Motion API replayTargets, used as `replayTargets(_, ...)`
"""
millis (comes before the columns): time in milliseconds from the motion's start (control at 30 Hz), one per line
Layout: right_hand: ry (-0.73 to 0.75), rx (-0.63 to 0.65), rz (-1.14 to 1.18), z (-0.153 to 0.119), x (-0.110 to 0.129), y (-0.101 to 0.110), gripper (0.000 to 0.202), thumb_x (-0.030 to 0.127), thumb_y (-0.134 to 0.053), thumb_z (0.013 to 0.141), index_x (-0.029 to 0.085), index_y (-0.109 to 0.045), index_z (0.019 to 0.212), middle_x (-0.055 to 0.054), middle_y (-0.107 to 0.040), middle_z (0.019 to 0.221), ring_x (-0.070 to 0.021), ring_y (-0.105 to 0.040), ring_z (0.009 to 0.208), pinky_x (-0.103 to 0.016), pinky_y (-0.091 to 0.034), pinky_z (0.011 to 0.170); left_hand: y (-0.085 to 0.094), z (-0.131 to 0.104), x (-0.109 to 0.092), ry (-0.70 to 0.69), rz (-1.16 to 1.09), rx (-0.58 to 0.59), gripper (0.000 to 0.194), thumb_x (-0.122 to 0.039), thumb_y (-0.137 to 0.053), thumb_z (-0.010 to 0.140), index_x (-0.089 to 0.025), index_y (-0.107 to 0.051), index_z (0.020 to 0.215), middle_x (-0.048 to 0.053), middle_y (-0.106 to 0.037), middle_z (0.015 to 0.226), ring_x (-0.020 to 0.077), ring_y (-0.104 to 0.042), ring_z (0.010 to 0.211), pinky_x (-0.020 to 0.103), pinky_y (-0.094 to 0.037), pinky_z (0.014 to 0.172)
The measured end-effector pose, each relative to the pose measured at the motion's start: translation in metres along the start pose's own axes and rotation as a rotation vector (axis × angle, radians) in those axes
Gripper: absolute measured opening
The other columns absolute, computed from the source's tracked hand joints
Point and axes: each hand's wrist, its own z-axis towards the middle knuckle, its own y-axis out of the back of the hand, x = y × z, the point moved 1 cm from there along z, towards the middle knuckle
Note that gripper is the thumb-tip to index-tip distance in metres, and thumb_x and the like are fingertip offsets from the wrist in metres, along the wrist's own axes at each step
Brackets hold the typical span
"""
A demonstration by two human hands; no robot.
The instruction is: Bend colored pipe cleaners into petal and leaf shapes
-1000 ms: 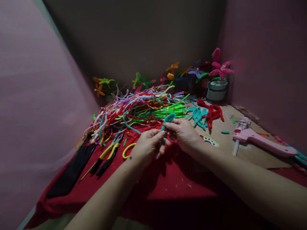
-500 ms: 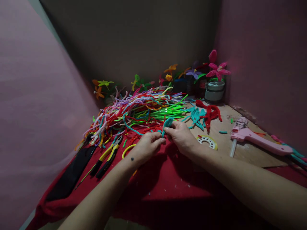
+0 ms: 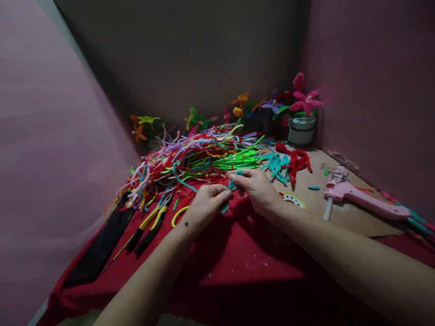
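Note:
Between my hands is a teal pipe cleaner (image 3: pixel 232 185), bent into a small shape and partly hidden by my fingers. My left hand (image 3: pixel 211 199) pinches it from the left, and a bit of teal shows below the fingertips. My right hand (image 3: pixel 255 186) closes thumb and fingers on its upper part from the right. Just beyond my hands lies a large heap of multicoloured pipe cleaners (image 3: pixel 190 149). To the right of it are looped teal pieces (image 3: pixel 277 166) and red looped pieces (image 3: pixel 297 164).
Pliers (image 3: pixel 152 226), a yellow loop handle (image 3: pixel 179 216) and a black flat object (image 3: pixel 100 249) lie left on the red cloth (image 3: pixel 244 267). A pink glue gun (image 3: pixel 365 197) and a yellow-white ring (image 3: pixel 292 199) lie right on a board (image 3: pixel 316 208). Pipe-cleaner flowers (image 3: pixel 306 102) stand behind.
The teal piece has turned: its rounded loop stood above my right fingers, and now teal shows between and below my hands. My right fingers have shifted slightly left over it.

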Motion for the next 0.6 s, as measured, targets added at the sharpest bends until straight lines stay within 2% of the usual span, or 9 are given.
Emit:
replayTargets(100, 0.037, -0.017, -0.058, 0.0, 0.004, 0.0, 0.021, 0.032, -0.062, 0.066, 0.013, -0.058, 0.058, 0.005, -0.047, 0.048, -0.006, -0.036, 0.045, -0.023, -0.027, 0.047, 0.001, 0.001, 0.001, -0.012, -0.052, 0.026, 0.027, -0.038, -0.055, 0.074, -0.012, -0.055, 0.065, -0.002, -0.052, 0.053, 0.0076, -0.043, 0.047, 0.02, -0.034, 0.049)
replayTargets(200, 0.024, 0.012, -0.05, 0.0, 0.003, -0.001, 0.024, 0.033, -0.062, 0.067, 0.014, -0.056, 0.054, 0.005, -0.046, 0.047, -0.0064, -0.037, 0.046, -0.023, -0.028, 0.048, 0.001, 0.003, 0.001, 0.007, -0.111, 0.01, 0.026, -0.037, -0.055, 0.074, -0.013, -0.056, 0.066, -0.002, -0.053, 0.05, 0.0064, -0.04, 0.041, 0.019, -0.031, 0.043)
replayTargets(267, 0.007, 0.03, -0.041, 0.0, 0.001, -0.002, 0.024, 0.034, -0.062, 0.068, 0.013, -0.058, 0.057, 0.004, -0.046, 0.047, -0.0069, -0.038, 0.046, -0.023, -0.029, 0.048, 0.001, 0.003, 0.002, 0.043, -0.114, -0.011, 0.025, -0.035, -0.056, 0.073, -0.013, -0.056, 0.062, -0.003, -0.051, 0.045, 0.0056, -0.038, 0.038, 0.019, -0.028, 0.041)
replayTargets(367, 0.002, 0.038, -0.095, 0.0, -0.002, -0.002, 0.029, 0.041, -0.055, 0.073, 0.013, -0.062, 0.067, 0.002, -0.049, 0.053, -0.0089, -0.04, 0.049, -0.025, -0.032, 0.05, 0.003, 0.003, 0.003, 0.082, -0.089, 0.033, 0.026, -0.035, -0.057, 0.072, -0.013, -0.055, 0.058, -0.002, -0.053, 0.045, 0.0053, -0.039, 0.038, 0.019, -0.027, 0.041)
replayTargets(433, 0.151, -0.039, -0.238, -0.002, 0.002, -0.001, 0.031, 0.042, -0.05, 0.078, 0.014, -0.064, 0.074, -0.002, -0.053, 0.064, -0.012, -0.045, 0.059, -0.027, -0.037, 0.058, 0.006, 0.005, 0.004, 0.09, -0.08, 0.041, 0.026, -0.036, -0.057, 0.072, -0.013, -0.056, 0.06, -0.002, -0.054, 0.048, 0.0056, -0.04, 0.039, 0.019, -0.028, 0.042)
replayTargets(533, 0.599, -0.198, -0.496, -0.016, 0.016, -0.003, 0.026, 0.034, -0.049, 0.082, 0.016, -0.061, 0.097, -0.006, -0.055, 0.087, -0.0168, -0.049, 0.085, -0.031, -0.039, 0.08, 0.01, 0.016, 0.003, 0.029, -0.092, -0.035, 0.023, -0.036, -0.057, 0.071, -0.013, -0.057, 0.067, -0.002, -0.055, 0.053, 0.0064, -0.041, 0.043, 0.02, -0.031, 0.043)
replayTargets(567, 0.724, -0.16, -0.539, -0.022, 0.019, -0.005, 0.025, 0.03, -0.045, 0.084, 0.015, -0.059, 0.1, -0.007, -0.055, 0.086, -0.0169, -0.049, 0.086, -0.032, -0.039, 0.081, 0.01, 0.022, 0.002, -0.011, -0.095, -0.059, 0.022, -0.035, -0.057, 0.071, -0.013, -0.057, 0.068, -0.003, -0.054, 0.054, 0.0065, -0.041, 0.044, 0.02, -0.032, 0.044)
replayTargets(600, 0.818, -0.058, -0.578, -0.029, 0.021, -0.009, 0.023, 0.025, -0.041, 0.087, 0.015, -0.059, 0.096, -0.007, -0.056, 0.086, -0.0167, -0.049, 0.087, -0.032, -0.039, 0.081, 0.009, 0.029, 0.0, -0.045, -0.084, -0.069, 0.02, -0.033, -0.059, 0.07, -0.013, -0.057, 0.068, -0.003, -0.053, 0.054, 0.0066, -0.042, 0.046, 0.02, -0.033, 0.046)
